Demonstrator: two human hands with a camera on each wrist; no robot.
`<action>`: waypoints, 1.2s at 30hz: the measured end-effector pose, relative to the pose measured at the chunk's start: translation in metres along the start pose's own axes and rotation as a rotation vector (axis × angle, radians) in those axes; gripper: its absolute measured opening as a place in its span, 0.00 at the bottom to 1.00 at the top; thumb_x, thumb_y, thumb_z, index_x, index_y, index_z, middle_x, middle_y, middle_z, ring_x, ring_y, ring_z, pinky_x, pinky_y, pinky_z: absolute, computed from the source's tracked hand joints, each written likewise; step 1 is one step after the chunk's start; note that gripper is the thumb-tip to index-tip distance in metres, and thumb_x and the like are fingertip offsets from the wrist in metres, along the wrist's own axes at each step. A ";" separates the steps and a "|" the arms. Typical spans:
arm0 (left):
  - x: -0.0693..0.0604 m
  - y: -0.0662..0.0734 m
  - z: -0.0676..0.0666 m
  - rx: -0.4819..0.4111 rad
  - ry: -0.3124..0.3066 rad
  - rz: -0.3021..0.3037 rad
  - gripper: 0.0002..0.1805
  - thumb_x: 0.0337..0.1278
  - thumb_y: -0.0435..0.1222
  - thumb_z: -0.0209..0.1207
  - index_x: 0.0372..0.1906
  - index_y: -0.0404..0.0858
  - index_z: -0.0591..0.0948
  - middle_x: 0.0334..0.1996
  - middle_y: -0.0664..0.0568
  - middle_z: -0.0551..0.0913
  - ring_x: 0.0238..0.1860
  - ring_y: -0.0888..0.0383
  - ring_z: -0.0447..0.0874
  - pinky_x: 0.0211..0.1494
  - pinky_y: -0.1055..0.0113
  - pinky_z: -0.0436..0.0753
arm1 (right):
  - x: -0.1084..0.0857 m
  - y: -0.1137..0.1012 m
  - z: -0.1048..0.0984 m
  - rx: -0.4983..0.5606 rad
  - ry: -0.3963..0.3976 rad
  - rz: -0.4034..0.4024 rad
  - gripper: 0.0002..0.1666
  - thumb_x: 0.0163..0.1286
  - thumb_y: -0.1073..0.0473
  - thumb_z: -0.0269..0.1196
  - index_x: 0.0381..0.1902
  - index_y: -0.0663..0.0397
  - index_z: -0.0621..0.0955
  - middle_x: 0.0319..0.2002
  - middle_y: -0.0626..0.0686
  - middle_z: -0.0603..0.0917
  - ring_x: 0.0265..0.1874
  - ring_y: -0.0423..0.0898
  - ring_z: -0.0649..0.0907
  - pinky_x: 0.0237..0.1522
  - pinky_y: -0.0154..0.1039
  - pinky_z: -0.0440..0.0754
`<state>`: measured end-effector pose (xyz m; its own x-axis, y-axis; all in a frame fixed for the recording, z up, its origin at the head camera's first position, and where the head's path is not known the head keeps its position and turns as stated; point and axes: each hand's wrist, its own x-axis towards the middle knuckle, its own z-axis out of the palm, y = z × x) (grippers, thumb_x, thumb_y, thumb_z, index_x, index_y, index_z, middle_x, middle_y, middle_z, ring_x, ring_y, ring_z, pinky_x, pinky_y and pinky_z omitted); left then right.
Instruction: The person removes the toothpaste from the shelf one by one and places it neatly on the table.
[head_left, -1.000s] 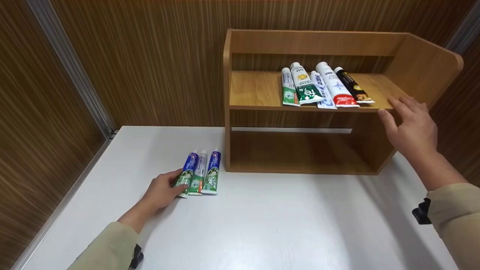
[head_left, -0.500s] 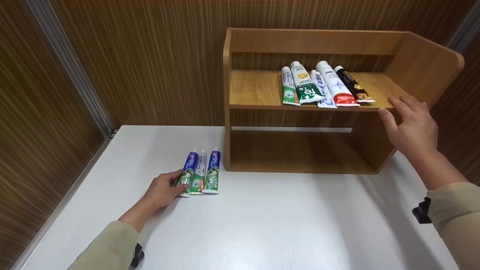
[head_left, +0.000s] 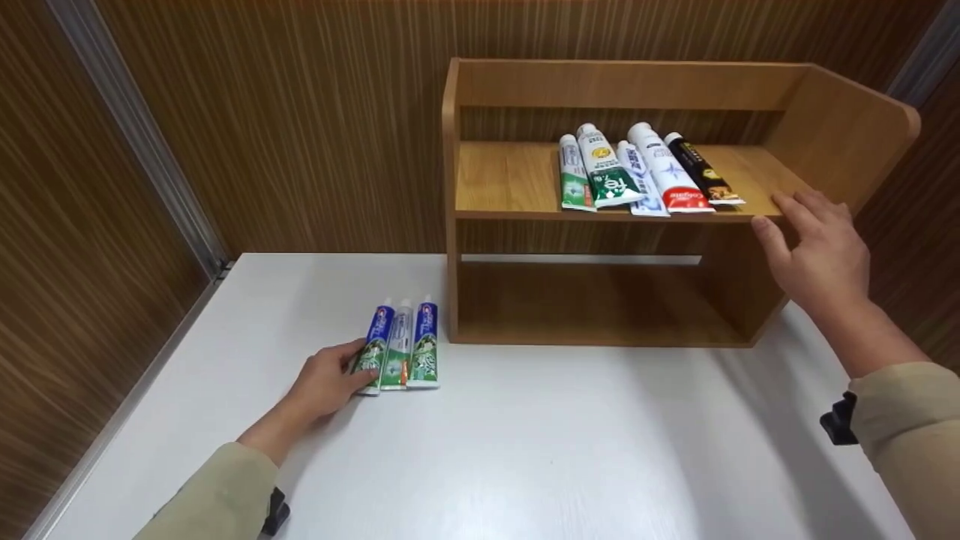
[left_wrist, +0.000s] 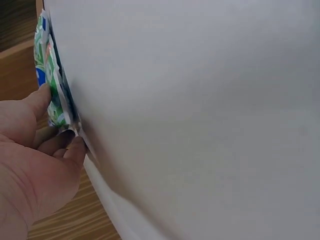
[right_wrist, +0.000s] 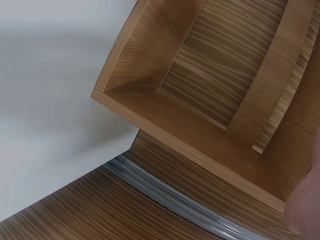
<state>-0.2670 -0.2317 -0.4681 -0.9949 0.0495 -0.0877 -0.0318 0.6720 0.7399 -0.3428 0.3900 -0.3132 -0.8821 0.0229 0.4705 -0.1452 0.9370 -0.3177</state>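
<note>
Three toothpaste tubes lie side by side on the white table: a blue-green tube (head_left: 378, 334), a silver-green tube (head_left: 398, 348) and another blue-green tube (head_left: 425, 343). My left hand (head_left: 322, 381) grips the leftmost one, thumb on its lower end; in the left wrist view the hand (left_wrist: 45, 155) has its fingers curled by the tubes' ends (left_wrist: 56, 95). My right hand (head_left: 822, 255) rests with relaxed fingers on the right front edge of the upper shelf (head_left: 510, 214). In the right wrist view only part of that hand (right_wrist: 304, 205) shows.
Several tubes, among them a white-green one (head_left: 609, 169), a red-and-white one (head_left: 670, 171) and a black one (head_left: 701, 169), lie on the upper shelf. The wooden rack's left side (head_left: 452, 225) stands just right of the table tubes. A wood-grain wall (head_left: 337, 127) rises behind.
The left and middle table tubes have shifted very slightly against the right one. The head view has moved a little. Both hands keep their places.
</note>
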 end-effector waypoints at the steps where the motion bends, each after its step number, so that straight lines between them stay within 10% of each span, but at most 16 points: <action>1: 0.000 0.002 -0.001 -0.005 -0.001 -0.007 0.39 0.74 0.41 0.66 0.80 0.31 0.65 0.78 0.35 0.67 0.80 0.35 0.59 0.81 0.41 0.61 | 0.000 0.000 0.000 0.000 -0.001 0.000 0.40 0.85 0.35 0.48 0.83 0.50 0.64 0.81 0.67 0.61 0.83 0.65 0.54 0.83 0.58 0.40; 14: -0.015 0.055 -0.028 -0.046 0.005 0.049 0.41 0.73 0.45 0.67 0.83 0.41 0.65 0.81 0.44 0.64 0.80 0.42 0.62 0.78 0.50 0.68 | 0.000 0.000 0.000 0.006 0.002 0.008 0.40 0.84 0.35 0.48 0.83 0.50 0.64 0.82 0.66 0.60 0.83 0.65 0.53 0.83 0.59 0.40; 36: -0.026 0.231 -0.032 -0.100 -0.059 0.460 0.38 0.69 0.52 0.69 0.80 0.53 0.71 0.74 0.58 0.75 0.76 0.60 0.71 0.74 0.61 0.74 | -0.001 0.002 0.002 0.009 0.034 -0.017 0.39 0.85 0.37 0.50 0.82 0.53 0.67 0.80 0.68 0.63 0.82 0.67 0.56 0.83 0.60 0.43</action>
<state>-0.2511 -0.1012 -0.2734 -0.9008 0.3689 0.2290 0.3991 0.4959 0.7712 -0.3428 0.3914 -0.3157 -0.8636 0.0191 0.5038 -0.1640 0.9343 -0.3165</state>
